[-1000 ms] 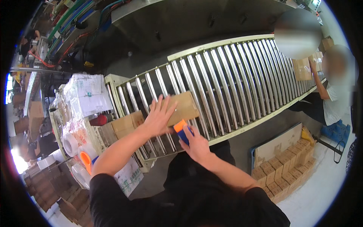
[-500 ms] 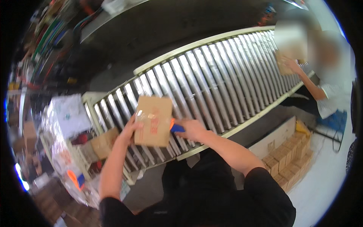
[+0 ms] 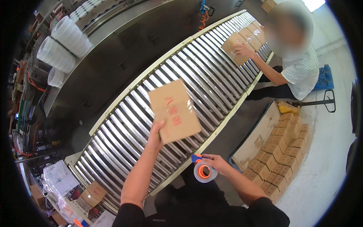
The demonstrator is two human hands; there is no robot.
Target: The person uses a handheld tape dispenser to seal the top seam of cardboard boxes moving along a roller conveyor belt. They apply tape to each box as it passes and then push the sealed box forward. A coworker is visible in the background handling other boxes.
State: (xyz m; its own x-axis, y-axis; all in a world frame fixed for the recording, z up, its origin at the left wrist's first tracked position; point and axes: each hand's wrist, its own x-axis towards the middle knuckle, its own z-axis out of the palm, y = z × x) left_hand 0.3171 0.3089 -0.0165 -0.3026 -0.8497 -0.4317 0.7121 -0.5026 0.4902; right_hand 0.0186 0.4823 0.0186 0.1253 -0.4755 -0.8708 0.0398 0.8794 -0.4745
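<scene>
In my left hand (image 3: 155,133) is a cardboard box (image 3: 175,112) with red print and a strip of clear tape. The fingers grip its near left edge, and the box is tilted above the steel roller conveyor (image 3: 202,72). Off the conveyor's near edge, close to my body, my right hand (image 3: 212,162) is closed round a blue and orange tape dispenser (image 3: 205,172) carrying a roll of clear tape. The dispenser is apart from the box.
At the far right a co-worker in a striped shirt handles several boxes (image 3: 239,44) on the rollers. Many small cartons (image 3: 278,157) stand stacked at the right, beside a pallet jack (image 3: 314,102). An open box (image 3: 93,193) lies at the conveyor's left end. Clear plastic tubs (image 3: 56,55) stand far left.
The box has moved right, held by my left hand. My right hand has drawn the dispenser away from the box toward my body. The view has swung right, and the co-worker's hand is on boxes.
</scene>
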